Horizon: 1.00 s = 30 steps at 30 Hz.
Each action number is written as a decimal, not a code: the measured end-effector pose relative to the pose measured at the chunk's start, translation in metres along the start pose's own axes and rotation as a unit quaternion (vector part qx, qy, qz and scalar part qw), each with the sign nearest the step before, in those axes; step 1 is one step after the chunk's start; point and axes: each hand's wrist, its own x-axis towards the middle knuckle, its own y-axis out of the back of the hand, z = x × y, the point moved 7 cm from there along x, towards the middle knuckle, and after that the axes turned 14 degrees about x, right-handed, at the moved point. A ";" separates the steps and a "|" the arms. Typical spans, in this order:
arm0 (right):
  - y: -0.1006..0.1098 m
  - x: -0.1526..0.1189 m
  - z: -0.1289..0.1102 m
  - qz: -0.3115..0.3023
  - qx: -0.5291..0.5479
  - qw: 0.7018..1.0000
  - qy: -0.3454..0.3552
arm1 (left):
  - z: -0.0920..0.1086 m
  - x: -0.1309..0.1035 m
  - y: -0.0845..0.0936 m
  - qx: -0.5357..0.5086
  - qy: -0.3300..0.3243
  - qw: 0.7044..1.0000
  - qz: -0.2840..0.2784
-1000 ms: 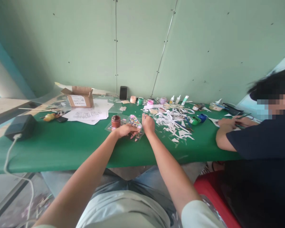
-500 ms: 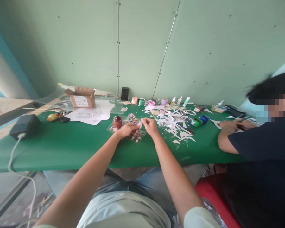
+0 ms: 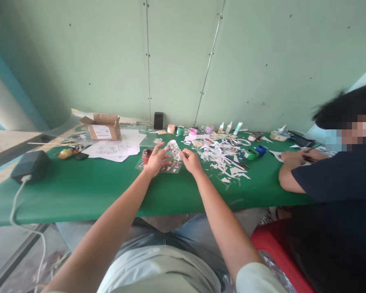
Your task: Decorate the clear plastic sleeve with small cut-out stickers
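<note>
My left hand [image 3: 157,161] has its fingers spread beside the jar of reddish-brown paint [image 3: 146,156], partly covering it. My right hand [image 3: 190,160] is closed, its fingertips pinching the lower right edge of a small piece with a colourful pattern [image 3: 173,149]. That piece is tilted between the two hands. Beneath them a clear sheet [image 3: 173,167] with small coloured bits lies on the green table. White paper scraps [image 3: 221,154] are piled to the right of my right hand.
An open cardboard box [image 3: 105,132] and printed papers [image 3: 116,149] are at the back left, a black adapter [image 3: 30,166] at the far left. Paint jars [image 3: 180,130] and glue bottles [image 3: 228,127] line the back. Another person's hands [image 3: 294,157] work at the right.
My left hand has let go of the patterned piece, moved left and spread its fingers near the brown jar. My right hand keeps hold of the piece. The view has shifted slightly.
</note>
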 end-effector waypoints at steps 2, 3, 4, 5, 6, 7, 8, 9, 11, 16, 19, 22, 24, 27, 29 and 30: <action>-0.001 0.000 0.001 -0.001 0.003 1.000 0.001 | 0.004 0.004 0.009 -0.019 -0.015 0.999 0.032; 0.000 0.001 0.002 0.004 0.002 1.000 -0.001 | 0.005 0.006 0.012 -0.024 -0.022 0.998 0.045; 0.001 0.002 0.003 0.013 0.001 1.000 -0.003 | 0.006 0.007 0.016 -0.026 -0.029 0.998 0.056; 0.004 0.003 0.005 0.023 0.000 1.000 -0.006 | 0.007 0.008 0.018 -0.024 -0.037 0.997 0.065; 0.007 0.004 0.006 0.034 -0.002 0.999 -0.008 | 0.008 0.009 0.020 -0.019 -0.045 0.996 0.074; 0.009 0.004 0.008 0.043 -0.004 0.999 -0.011 | 0.009 0.009 0.022 -0.011 -0.055 0.995 0.082; 0.012 0.005 0.009 0.051 -0.005 0.999 -0.012 | 0.010 0.009 0.023 0.000 -0.066 0.994 0.091; 0.014 0.005 0.010 0.057 -0.005 0.998 -0.012 | 0.011 0.008 0.023 0.013 -0.078 0.992 0.101; 0.016 0.005 0.010 0.057 -0.001 0.998 -0.009 | 0.014 0.005 0.024 0.049 -0.107 0.985 0.124; 0.007 0.001 0.006 0.003 0.020 1.000 0.011 | 0.017 -0.002 0.018 0.176 -0.171 0.960 0.136; 0.004 0.001 0.005 -0.011 0.032 0.999 0.022 | 0.012 0.001 0.011 0.258 -0.175 0.946 0.088; 0.006 0.002 0.005 0.001 0.039 0.999 0.028 | 0.003 0.006 0.006 0.331 -0.166 0.928 0.036; 0.007 0.002 0.006 0.008 0.040 0.999 0.030 | -0.003 0.007 0.001 0.367 -0.162 0.916 0.002; 0.005 0.001 0.005 0.008 0.033 0.999 0.031 | -0.009 0.006 -0.005 0.396 -0.160 0.903 -0.041; 0.004 0.001 0.006 0.011 0.021 0.999 0.026 | -0.010 0.005 -0.007 0.401 -0.157 0.901 -0.051; 0.005 0.001 0.006 0.017 0.012 1.000 0.020 | -0.011 0.005 -0.007 0.401 -0.153 0.902 -0.048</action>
